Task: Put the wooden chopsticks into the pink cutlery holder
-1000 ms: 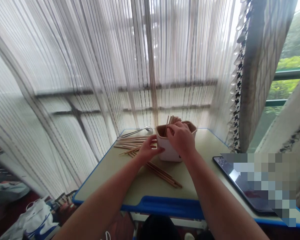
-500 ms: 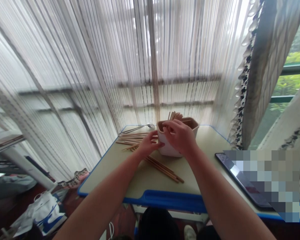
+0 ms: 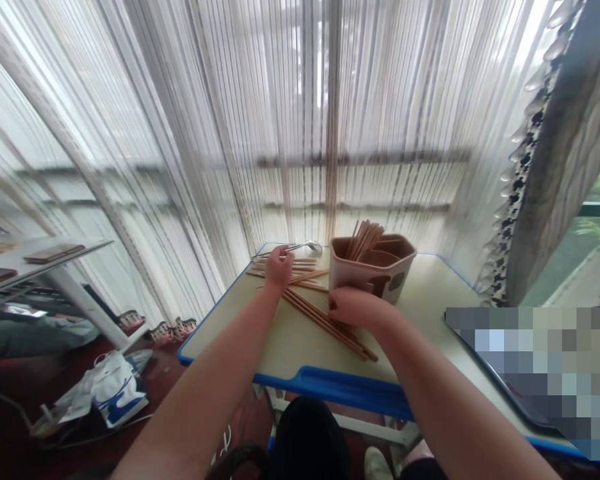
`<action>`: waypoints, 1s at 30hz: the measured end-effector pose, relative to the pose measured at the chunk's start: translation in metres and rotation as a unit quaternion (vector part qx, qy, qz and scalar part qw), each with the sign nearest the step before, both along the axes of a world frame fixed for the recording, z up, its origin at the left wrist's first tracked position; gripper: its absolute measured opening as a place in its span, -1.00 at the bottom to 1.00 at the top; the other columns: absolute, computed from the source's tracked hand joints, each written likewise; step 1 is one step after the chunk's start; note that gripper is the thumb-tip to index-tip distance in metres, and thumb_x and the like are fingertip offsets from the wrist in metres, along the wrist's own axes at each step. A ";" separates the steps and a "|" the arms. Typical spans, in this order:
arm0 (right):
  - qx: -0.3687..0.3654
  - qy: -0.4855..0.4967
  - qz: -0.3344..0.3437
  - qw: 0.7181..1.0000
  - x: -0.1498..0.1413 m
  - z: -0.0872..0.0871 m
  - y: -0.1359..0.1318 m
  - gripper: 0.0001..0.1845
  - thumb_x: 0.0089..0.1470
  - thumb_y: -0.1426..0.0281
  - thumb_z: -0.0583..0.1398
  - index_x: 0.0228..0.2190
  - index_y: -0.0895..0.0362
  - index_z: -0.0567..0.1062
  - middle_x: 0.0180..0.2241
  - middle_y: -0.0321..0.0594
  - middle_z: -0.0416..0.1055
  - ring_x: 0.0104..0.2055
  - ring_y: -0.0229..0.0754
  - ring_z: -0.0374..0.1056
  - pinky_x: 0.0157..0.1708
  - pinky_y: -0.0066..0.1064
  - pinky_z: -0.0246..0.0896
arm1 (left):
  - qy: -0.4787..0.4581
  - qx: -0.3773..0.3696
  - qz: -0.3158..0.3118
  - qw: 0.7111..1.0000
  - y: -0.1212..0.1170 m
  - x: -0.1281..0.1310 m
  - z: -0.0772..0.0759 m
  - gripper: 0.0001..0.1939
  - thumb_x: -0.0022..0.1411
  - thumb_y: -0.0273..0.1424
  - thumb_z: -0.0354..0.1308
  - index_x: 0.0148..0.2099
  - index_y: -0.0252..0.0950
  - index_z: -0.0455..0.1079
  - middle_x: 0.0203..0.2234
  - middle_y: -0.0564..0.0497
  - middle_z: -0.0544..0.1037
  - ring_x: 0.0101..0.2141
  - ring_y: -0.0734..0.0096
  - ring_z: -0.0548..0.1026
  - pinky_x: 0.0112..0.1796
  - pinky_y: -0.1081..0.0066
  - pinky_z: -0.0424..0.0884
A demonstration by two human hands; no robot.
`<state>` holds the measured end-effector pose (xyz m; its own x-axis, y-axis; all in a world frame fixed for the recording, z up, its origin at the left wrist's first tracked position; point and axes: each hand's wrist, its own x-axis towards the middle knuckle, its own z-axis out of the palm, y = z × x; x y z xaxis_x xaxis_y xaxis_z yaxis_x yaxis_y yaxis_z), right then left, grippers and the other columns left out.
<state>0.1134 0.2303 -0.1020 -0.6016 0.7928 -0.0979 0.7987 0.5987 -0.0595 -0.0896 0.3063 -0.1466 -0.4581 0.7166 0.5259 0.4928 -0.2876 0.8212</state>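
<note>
A pale holder (image 3: 373, 272) with brown compartments stands at the back of the table (image 3: 260, 333), with several wooden chopsticks (image 3: 364, 238) upright in it. More loose chopsticks (image 3: 325, 320) lie on the table to its left and front. My left hand (image 3: 279, 265) rests on the far pile of chopsticks (image 3: 300, 270), fingers curled over them. My right hand (image 3: 355, 309) lies in front of the holder on the near chopsticks, fingers bent down; what it grips is hidden.
A metal ladle (image 3: 305, 247) lies at the table's back edge by the striped curtain (image 3: 230, 120). A dark tablet, partly blurred, lies at the right. A white and blue bag (image 3: 113, 393) sits on the floor to the left.
My right hand has left the holder's top and come down to the chopsticks in front of it. My left hand has moved from the holder's side back to the far pile.
</note>
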 end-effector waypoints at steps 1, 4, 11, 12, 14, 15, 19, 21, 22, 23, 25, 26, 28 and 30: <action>-0.014 -0.006 -0.001 1.000 0.000 -0.001 0.000 -0.72 -0.14 0.33 0.12 -0.40 0.15 0.58 -0.49 -0.09 0.50 -0.49 -0.14 0.37 -0.52 -0.41 0.16 | 0.004 -0.002 0.011 1.000 0.000 -0.001 -0.001 -0.68 0.03 -0.35 0.04 -0.14 -0.31 0.39 -0.39 0.00 0.49 -0.46 0.44 0.44 -0.35 0.41 0.37; -0.038 -0.029 -0.017 0.999 -0.002 0.000 -0.002 -0.70 -0.17 0.35 0.12 -0.40 0.19 0.58 -0.51 -0.05 0.50 -0.50 -0.12 0.38 -0.53 -0.41 0.19 | 0.012 0.001 0.035 0.999 0.000 -0.003 -0.005 -0.68 0.04 -0.35 0.01 -0.13 -0.29 0.38 -0.38 0.00 0.50 -0.44 0.42 0.44 -0.34 0.40 0.36; 0.006 -0.005 -0.074 0.997 -0.004 -0.006 -0.005 -0.62 -0.26 0.26 0.18 -0.40 0.26 0.58 -0.46 0.09 0.49 -0.45 -0.01 0.40 -0.54 -0.33 0.22 | -0.015 0.017 0.100 0.995 0.005 -0.011 -0.010 -0.68 0.09 -0.33 -0.05 -0.12 -0.28 0.36 -0.42 0.01 0.48 -0.41 0.38 0.44 -0.31 0.40 0.33; 0.009 0.019 -0.080 0.997 -0.002 -0.005 -0.005 -0.66 -0.25 0.28 0.17 -0.44 0.24 0.57 -0.48 0.07 0.48 -0.47 -0.04 0.39 -0.55 -0.35 0.21 | -0.023 0.018 0.108 0.994 0.006 -0.012 -0.011 -0.68 0.09 -0.33 -0.05 -0.12 -0.28 0.35 -0.42 0.01 0.47 -0.41 0.38 0.44 -0.31 0.39 0.33; 0.008 0.079 -0.091 0.993 0.003 0.001 -0.006 -0.77 -0.22 0.32 0.15 -0.54 0.20 0.55 -0.54 0.00 0.47 -0.53 -0.11 0.36 -0.60 -0.39 0.16 | -0.038 0.023 0.123 0.991 0.006 -0.015 -0.011 -0.69 0.10 -0.31 -0.05 -0.12 -0.28 0.34 -0.42 0.01 0.46 -0.41 0.37 0.43 -0.30 0.39 0.32; -0.001 0.114 -0.092 0.989 0.007 0.005 -0.006 -0.80 -0.21 0.34 0.14 -0.60 0.19 0.52 -0.58 -0.05 0.45 -0.57 -0.15 0.33 -0.62 -0.42 0.12 | -0.047 0.029 0.134 0.989 0.005 -0.016 -0.011 -0.69 0.11 -0.30 -0.05 -0.13 -0.28 0.34 -0.42 0.00 0.45 -0.40 0.37 0.43 -0.30 0.39 0.32; -0.092 0.284 -0.056 0.953 0.023 0.026 -0.008 -0.76 -0.17 0.37 0.10 -0.75 0.17 0.34 -0.71 -0.24 0.30 -0.68 -0.32 0.17 -0.71 -0.50 -0.04 | -0.104 0.051 0.228 0.967 0.001 -0.022 -0.007 -0.70 0.14 -0.29 -0.07 -0.12 -0.30 0.30 -0.36 -0.03 0.43 -0.34 0.35 0.42 -0.25 0.36 0.31; -0.153 0.373 -0.025 0.915 0.029 0.036 -0.011 -0.78 -0.15 0.37 0.07 -0.74 0.15 0.28 -0.75 -0.35 0.18 -0.71 -0.37 0.07 -0.73 -0.52 -0.11 | -0.106 0.050 0.257 0.959 -0.002 -0.022 -0.004 -0.71 0.13 -0.33 -0.05 -0.11 -0.33 0.29 -0.35 -0.06 0.43 -0.32 0.34 0.41 -0.22 0.35 0.31; -0.179 0.417 -0.012 0.891 0.031 0.041 -0.013 -0.80 -0.14 0.38 0.05 -0.71 0.14 0.26 -0.76 -0.39 0.13 -0.73 -0.39 0.03 -0.74 -0.52 -0.13 | -0.093 0.050 0.253 0.962 -0.003 -0.021 -0.003 -0.71 0.12 -0.35 -0.04 -0.11 -0.34 0.29 -0.34 -0.07 0.42 -0.33 0.34 0.40 -0.22 0.35 0.31; -0.193 0.460 0.000 0.867 0.033 0.045 -0.015 -0.84 -0.13 0.38 0.04 -0.67 0.13 0.26 -0.76 -0.42 0.10 -0.74 -0.39 0.01 -0.74 -0.52 -0.13 | -0.072 0.052 0.236 0.968 -0.005 -0.018 -0.002 -0.71 0.11 -0.37 -0.03 -0.11 -0.34 0.30 -0.34 -0.06 0.42 -0.34 0.36 0.39 -0.23 0.35 0.31; -0.155 0.545 0.016 0.824 0.035 0.050 -0.018 -0.90 -0.11 0.40 0.02 -0.60 0.12 0.26 -0.75 -0.44 0.11 -0.73 -0.37 0.03 -0.72 -0.52 -0.09 | -0.018 0.060 0.174 0.983 -0.009 -0.008 0.000 -0.71 0.11 -0.38 -0.02 -0.10 -0.34 0.31 -0.35 -0.05 0.42 -0.40 0.40 0.38 -0.26 0.36 0.33; -0.097 0.578 0.012 0.810 0.036 0.051 -0.018 -0.92 -0.11 0.40 0.03 -0.58 0.12 0.27 -0.73 -0.43 0.14 -0.71 -0.36 0.06 -0.70 -0.52 -0.05 | 0.007 0.062 0.131 0.989 -0.012 -0.002 0.000 -0.71 0.12 -0.37 -0.01 -0.10 -0.33 0.31 -0.35 -0.04 0.42 -0.42 0.42 0.37 -0.27 0.37 0.34; 0.076 0.614 -0.024 0.785 0.039 0.051 -0.017 -0.93 -0.10 0.40 0.05 -0.55 0.12 0.29 -0.68 -0.40 0.19 -0.64 -0.34 0.12 -0.62 -0.50 0.04 | 0.045 0.055 0.019 0.997 -0.020 0.014 0.001 -0.69 0.14 -0.32 0.01 -0.09 -0.33 0.32 -0.34 -0.04 0.43 -0.43 0.44 0.38 -0.29 0.37 0.35; 0.246 0.606 -0.083 0.752 0.041 0.049 -0.013 -0.92 -0.07 0.38 0.07 -0.52 0.12 0.32 -0.63 -0.36 0.25 -0.57 -0.30 0.18 -0.52 -0.46 0.11 | 0.040 0.037 -0.122 0.991 -0.028 0.030 0.000 -0.60 0.13 -0.26 0.06 -0.01 -0.32 0.28 -0.27 -0.07 0.44 -0.36 0.42 0.42 -0.29 0.38 0.37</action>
<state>0.1547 0.2170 -0.0528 0.0974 0.6280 0.7721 0.4027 0.6846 -0.6076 -0.0594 0.2784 -0.1462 -0.2302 0.7595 0.6084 0.4645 -0.4636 0.7545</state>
